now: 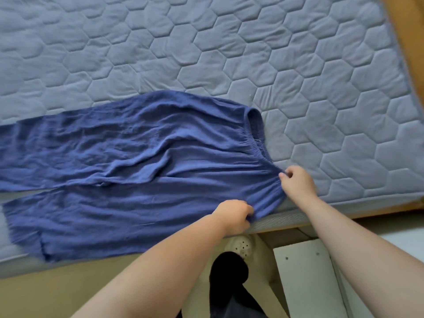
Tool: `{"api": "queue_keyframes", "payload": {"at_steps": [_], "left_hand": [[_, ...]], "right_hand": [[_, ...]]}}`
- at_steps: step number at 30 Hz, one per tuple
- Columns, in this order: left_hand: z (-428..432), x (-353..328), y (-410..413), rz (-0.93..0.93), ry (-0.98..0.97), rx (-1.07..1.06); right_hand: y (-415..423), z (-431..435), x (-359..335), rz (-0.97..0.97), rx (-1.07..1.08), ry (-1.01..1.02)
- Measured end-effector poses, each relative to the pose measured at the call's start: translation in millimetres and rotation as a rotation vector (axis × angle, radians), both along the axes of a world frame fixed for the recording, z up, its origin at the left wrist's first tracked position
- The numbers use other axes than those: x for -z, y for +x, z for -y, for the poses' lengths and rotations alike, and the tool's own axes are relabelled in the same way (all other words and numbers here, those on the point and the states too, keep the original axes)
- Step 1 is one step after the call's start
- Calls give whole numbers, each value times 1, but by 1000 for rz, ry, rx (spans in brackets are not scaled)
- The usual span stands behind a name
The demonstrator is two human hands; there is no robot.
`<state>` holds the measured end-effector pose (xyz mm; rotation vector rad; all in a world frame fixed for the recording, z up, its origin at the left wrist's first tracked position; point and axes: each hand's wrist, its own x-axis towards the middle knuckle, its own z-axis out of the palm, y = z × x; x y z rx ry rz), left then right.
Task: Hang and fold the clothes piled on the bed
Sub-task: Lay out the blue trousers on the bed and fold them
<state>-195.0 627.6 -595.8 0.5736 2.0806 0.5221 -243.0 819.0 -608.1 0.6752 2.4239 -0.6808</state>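
Observation:
A pair of blue crinkled trousers [128, 161] lies spread flat on the bed [252, 53], its legs running off to the left and its elastic waistband at the right. My left hand [236, 215] grips the near corner of the waistband at the mattress edge. At the middle of the waistband, my right hand [297, 181] pinches the gathered cloth between thumb and fingers. The two legs lie side by side, with a narrow gap between them at the left.
The grey-blue quilted mattress cover stretches bare behind and to the right of the trousers. A wooden bed frame [403, 26] runs along the right side. Below the bed edge are a white slipper [241, 245], my dark trouser leg [229, 283] and a white panel [305, 271].

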Motion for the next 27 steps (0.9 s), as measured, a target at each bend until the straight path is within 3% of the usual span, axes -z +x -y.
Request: {"api": "queue_keyframes", "payload": {"at_steps": [3, 6, 11, 15, 18, 22, 27], "left_hand": [[-2, 2, 4, 9, 16, -6], [5, 4, 3, -70, 45, -103], [38, 17, -21, -656, 104, -460], [60, 25, -48, -517, -232, -449], [71, 35, -53, -443, -307, -317], [74, 37, -50, -411, -235, -264], [102, 31, -40, -449, -61, -352]], "right_hand": [[2, 14, 3, 91, -62, -27], [-7, 32, 3, -89, -25, -33], [-68, 68, -7, -416, -64, -31], [-127, 85, 0, -306, 28, -30], [-160, 93, 11, -142, 156, -14], [-190, 89, 12, -244, 454, -214], [-157, 118, -7, -383, 165, 10]]}}
